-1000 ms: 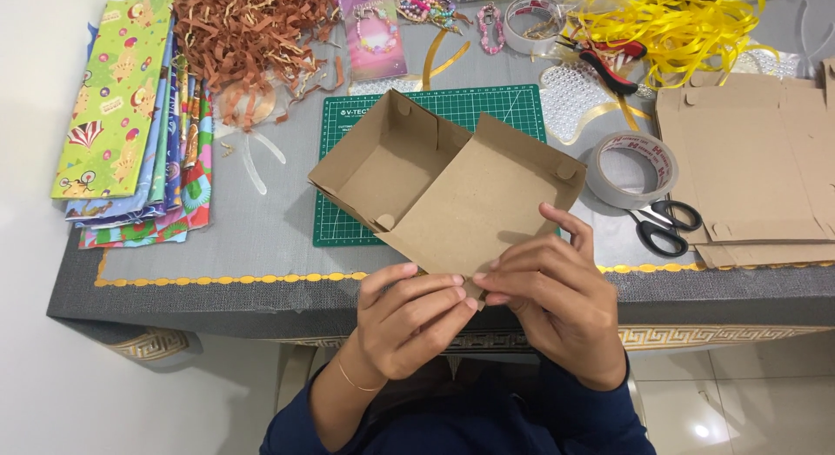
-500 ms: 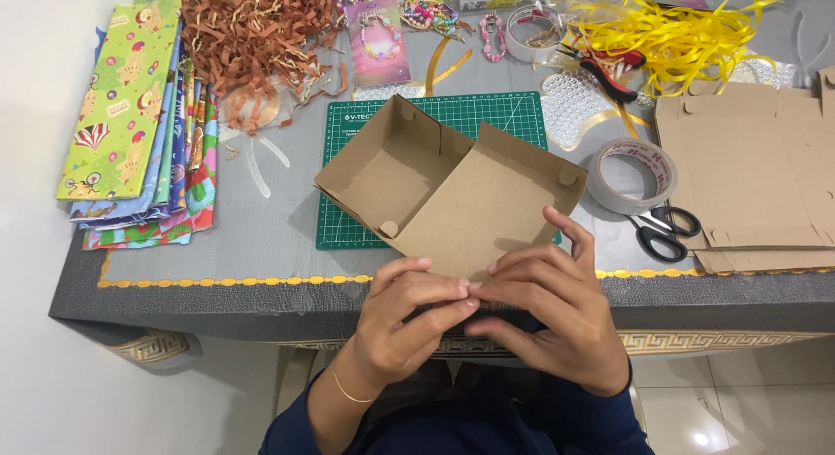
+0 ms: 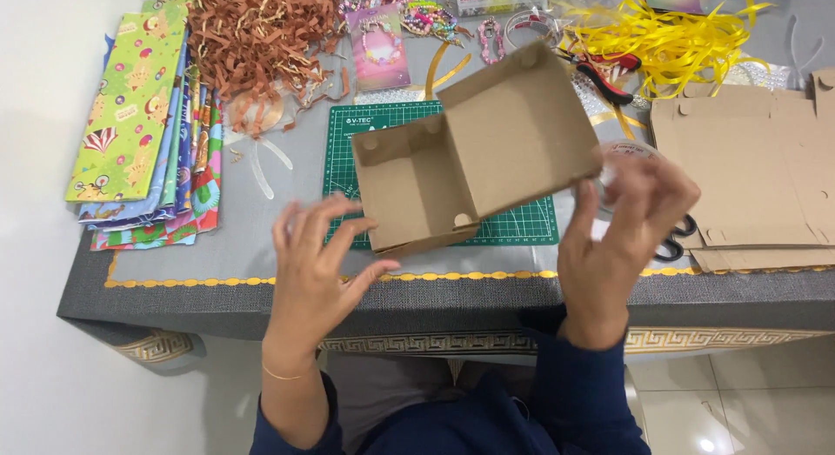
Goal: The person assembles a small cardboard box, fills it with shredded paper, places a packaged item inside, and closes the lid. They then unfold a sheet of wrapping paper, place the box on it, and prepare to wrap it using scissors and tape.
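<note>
From the head view, an open cardboard box [image 3: 474, 155] hangs tilted above the green cutting mat [image 3: 522, 224]. The right hand [image 3: 617, 237] seems to grip its right edge, though blur hides the fingers. The left hand [image 3: 317, 268] hovers near, fingers spread, apparently touching nothing. Flat cardboard [image 3: 748, 177] lies right; wrapping paper [image 3: 143, 133] left.

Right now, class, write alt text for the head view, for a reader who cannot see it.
Two hands turn a brown cardboard box above a green cutting mat: the right hand grips its edge, the left hand spreads open beside it. Patterned paper sheets lie left.
</note>
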